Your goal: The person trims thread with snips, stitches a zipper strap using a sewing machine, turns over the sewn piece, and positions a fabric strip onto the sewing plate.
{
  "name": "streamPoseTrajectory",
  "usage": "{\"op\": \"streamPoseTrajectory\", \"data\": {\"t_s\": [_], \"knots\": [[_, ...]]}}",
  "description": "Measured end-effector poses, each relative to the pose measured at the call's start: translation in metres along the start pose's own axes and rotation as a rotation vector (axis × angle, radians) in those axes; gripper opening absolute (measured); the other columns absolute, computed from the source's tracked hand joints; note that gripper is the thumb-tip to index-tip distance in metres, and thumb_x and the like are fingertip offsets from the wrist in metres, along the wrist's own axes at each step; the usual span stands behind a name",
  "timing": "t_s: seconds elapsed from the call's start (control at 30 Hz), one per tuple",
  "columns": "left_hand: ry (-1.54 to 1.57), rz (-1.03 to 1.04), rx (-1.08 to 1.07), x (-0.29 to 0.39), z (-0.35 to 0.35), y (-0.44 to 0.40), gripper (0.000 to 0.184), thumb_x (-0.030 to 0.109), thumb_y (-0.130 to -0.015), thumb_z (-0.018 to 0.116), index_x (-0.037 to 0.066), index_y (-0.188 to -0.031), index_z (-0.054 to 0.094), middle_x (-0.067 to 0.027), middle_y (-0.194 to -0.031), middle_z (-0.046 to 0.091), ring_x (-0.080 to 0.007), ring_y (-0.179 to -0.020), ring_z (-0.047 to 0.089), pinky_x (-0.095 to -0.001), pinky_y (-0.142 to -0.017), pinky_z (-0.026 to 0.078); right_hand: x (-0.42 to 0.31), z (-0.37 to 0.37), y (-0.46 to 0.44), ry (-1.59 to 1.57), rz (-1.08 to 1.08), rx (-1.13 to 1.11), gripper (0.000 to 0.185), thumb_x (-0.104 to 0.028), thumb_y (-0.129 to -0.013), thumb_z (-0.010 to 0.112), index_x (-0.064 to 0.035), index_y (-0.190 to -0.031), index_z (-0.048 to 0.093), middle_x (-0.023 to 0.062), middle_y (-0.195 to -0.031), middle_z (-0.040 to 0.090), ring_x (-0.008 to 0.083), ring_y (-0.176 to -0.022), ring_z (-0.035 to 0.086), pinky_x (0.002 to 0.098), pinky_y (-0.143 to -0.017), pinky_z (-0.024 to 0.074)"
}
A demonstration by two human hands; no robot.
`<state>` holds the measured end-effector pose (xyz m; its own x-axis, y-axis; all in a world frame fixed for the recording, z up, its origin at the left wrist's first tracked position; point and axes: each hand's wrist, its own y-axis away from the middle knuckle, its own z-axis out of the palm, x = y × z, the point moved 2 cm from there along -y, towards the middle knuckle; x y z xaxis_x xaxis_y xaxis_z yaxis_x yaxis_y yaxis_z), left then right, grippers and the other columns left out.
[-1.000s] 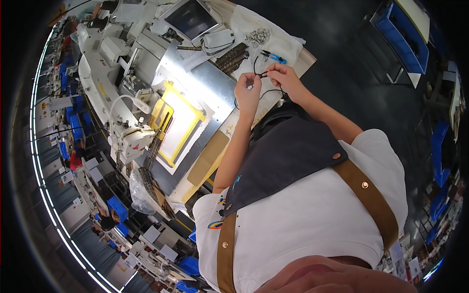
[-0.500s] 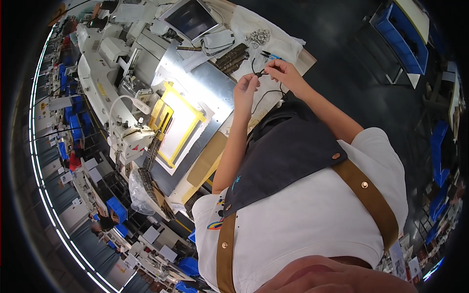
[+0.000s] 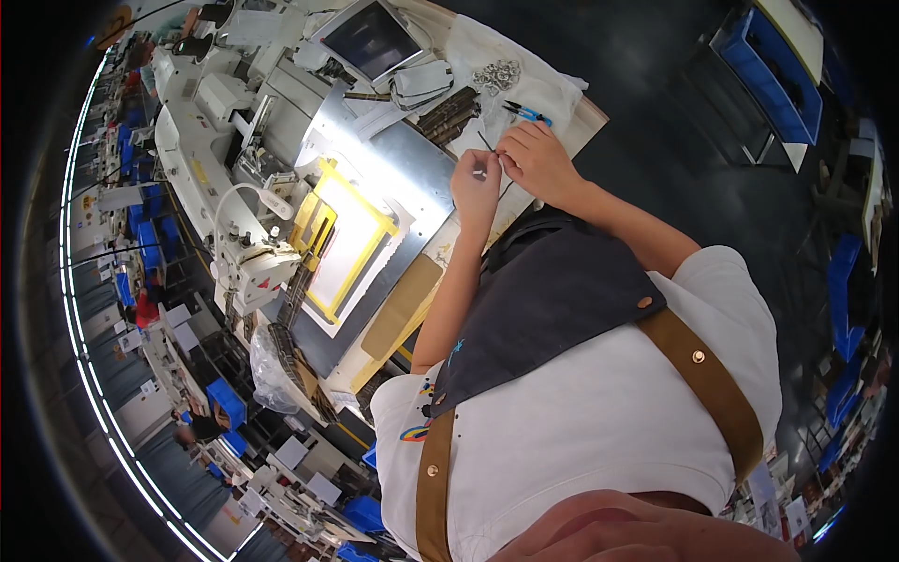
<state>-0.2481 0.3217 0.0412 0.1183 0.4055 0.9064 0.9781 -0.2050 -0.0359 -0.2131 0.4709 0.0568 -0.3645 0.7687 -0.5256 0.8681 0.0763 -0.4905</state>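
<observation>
My left hand (image 3: 477, 187) is closed, its thumb and fingers pinching a thin black cord (image 3: 484, 140). One end of the cord sticks up above the fingertips. Right against it, my right hand (image 3: 541, 164) is closed on the same cord, knuckles facing up. The fingers hide most of the cord where the hands meet. Just beyond the right hand lies a pair of blue-handled thread snips (image 3: 532, 114) on white sheeting. A pile of metal rings (image 3: 496, 75) and a stack of dark brown strips (image 3: 448, 116) sit near them.
To the left stands a large white sewing machine (image 3: 253, 267) with a lamp (image 3: 274, 204). A yellow-taped frame (image 3: 351, 244) rests on the metal plate. A monitor (image 3: 371, 39) stands at the back. A blue bin (image 3: 768, 80) is off to the right.
Both hands have come closer together and slightly lower, and the right hand has turned knuckles-up. The hanging loop of cord is now mostly hidden.
</observation>
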Motion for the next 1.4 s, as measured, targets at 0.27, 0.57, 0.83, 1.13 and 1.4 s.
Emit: {"op": "streamPoseTrajectory", "data": {"t_s": [0.27,0.57,0.83,1.13,1.4], "knots": [[0.222,-0.109,-0.029,-0.021,0.001,-0.004,0.012,0.013,-0.095,0.065,0.002,-0.091,0.064,-0.0001,-0.078,0.061,-0.0085,-0.072,0.054,-0.0251,-0.068,0.044,0.007,-0.001,0.003,-0.295,0.113,0.066,0.015,-0.01,-0.08,0.071,-0.0112,-0.091,0.062,0.0033,-0.099,0.06,0.0243,-0.102,0.056,0.0411,-0.094,0.0354],[0.387,-0.334,-0.13,-0.026,-0.017,-0.008,0.013,0.016,-0.096,0.062,0.005,-0.092,0.063,0.0051,-0.073,0.054,-0.0078,-0.066,0.047,-0.025,-0.063,0.039,0.012,0.008,-0.002,-0.799,0.207,0.022,0.01,-0.017,-0.093,0.069,-0.0096,-0.097,0.065,-0.0004,-0.099,0.061,0.0163,-0.093,0.055,0.0304,-0.085,0.04],[0.952,-0.58,-0.294,-0.011,-0.01,-0.016,0.02,0.026,-0.104,0.057,0.008,-0.097,0.061,0.011,-0.067,0.035,-0.002,-0.057,0.028,-0.0224,-0.053,0.023,0.043,0.026,-0.007,-1.171,0.734,0.022,0.009,-0.017,-0.101,0.063,-0.0081,-0.102,0.066,-0.0052,-0.094,0.063,0.0052,-0.087,0.054,0.0229,-0.081,0.0425],[0.732,-0.539,-0.342,-0.026,-0.021,-0.025,0.025,0.027,-0.103,0.061,0.003,-0.108,0.065,0.0112,-0.066,0.037,-0.0016,-0.055,0.029,-0.0228,-0.051,0.023,0.092,0.034,-0.043,-1.533,0.899,0.254,0.021,-0.022,-0.1,0.065,-0.0051,-0.112,0.066,0.0059,-0.103,0.072,0.0144,-0.091,0.067,0.0318,-0.085,0.0516],[0.464,-0.428,-0.315,-0.041,-0.001,-0.052,0.025,0.024,-0.104,0.06,0.003,-0.116,0.064,0.006,-0.073,0.05,-0.0038,-0.061,0.043,-0.0212,-0.056,0.033,0.145,0.071,-0.095,-1.207,0.851,0.09,0.019,-0.017,-0.096,0.065,-0.0015,-0.106,0.07,0.0054,-0.087,0.071,0.015,-0.07,0.066,0.0305,-0.067,0.0575]]}}
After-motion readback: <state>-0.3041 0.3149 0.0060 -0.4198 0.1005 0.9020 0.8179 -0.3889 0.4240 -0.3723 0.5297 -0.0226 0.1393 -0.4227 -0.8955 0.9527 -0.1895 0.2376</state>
